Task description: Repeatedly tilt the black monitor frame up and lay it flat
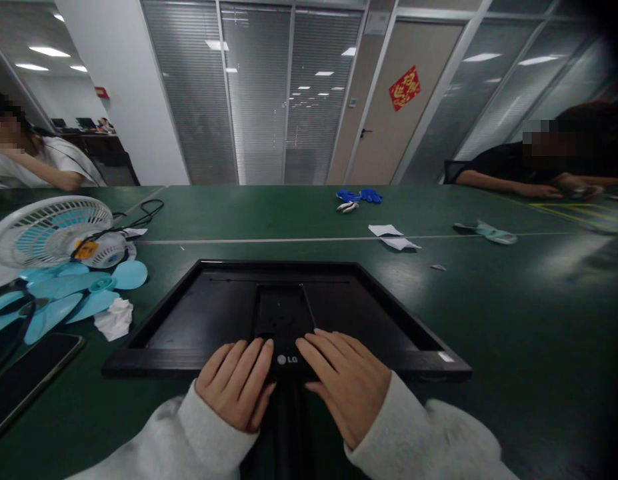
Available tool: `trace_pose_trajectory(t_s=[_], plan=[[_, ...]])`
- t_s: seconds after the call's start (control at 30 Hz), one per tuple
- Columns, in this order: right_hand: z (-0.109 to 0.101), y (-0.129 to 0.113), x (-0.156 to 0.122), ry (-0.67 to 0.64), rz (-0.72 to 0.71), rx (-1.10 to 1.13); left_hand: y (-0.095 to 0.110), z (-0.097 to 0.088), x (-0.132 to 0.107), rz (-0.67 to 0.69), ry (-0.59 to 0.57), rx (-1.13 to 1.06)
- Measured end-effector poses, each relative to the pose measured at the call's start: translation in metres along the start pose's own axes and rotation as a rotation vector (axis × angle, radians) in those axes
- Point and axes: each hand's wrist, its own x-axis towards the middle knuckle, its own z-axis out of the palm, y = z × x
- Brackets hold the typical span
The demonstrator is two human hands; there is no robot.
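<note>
A black LG monitor lies flat in front of me on the green table, its recessed inner surface and raised rim facing up. Near its middle is a sunken rectangular section. My left hand grips the near edge just left of the LG logo, fingers on top and thumb tucked under. To the right of the logo, my right hand holds the same edge, its fingers laid over the top and thumb below. Between my wrists a dark stand neck runs toward me; its lower end is out of view.
On the left are a fan cage with motor, blue fan blades, crumpled tissue and a phone. Farther off lie blue gloves, white paper pieces and a pale strip-like item. Two people sit across the table.
</note>
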Motion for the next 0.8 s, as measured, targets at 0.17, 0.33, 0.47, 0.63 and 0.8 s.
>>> trace_pose_trajectory(t_s=[0.17,0.33,0.47,0.63,0.8], plan=[[0.007,-0.001,0.000,0.122,-0.036,-0.003,-0.004,0.002,0.001,0.037,0.028,0.017],[0.021,0.001,-0.003,0.335,-0.073,-0.039,-0.003,0.005,0.000,0.015,0.033,-0.002],[0.023,0.003,-0.005,0.358,-0.075,-0.028,-0.002,0.009,-0.002,0.014,0.042,0.002],[0.024,0.004,-0.005,0.349,-0.069,-0.037,-0.001,0.011,-0.001,0.021,0.029,0.001],[0.024,0.005,-0.006,0.352,-0.077,-0.040,-0.002,0.009,0.001,0.051,0.031,0.004]])
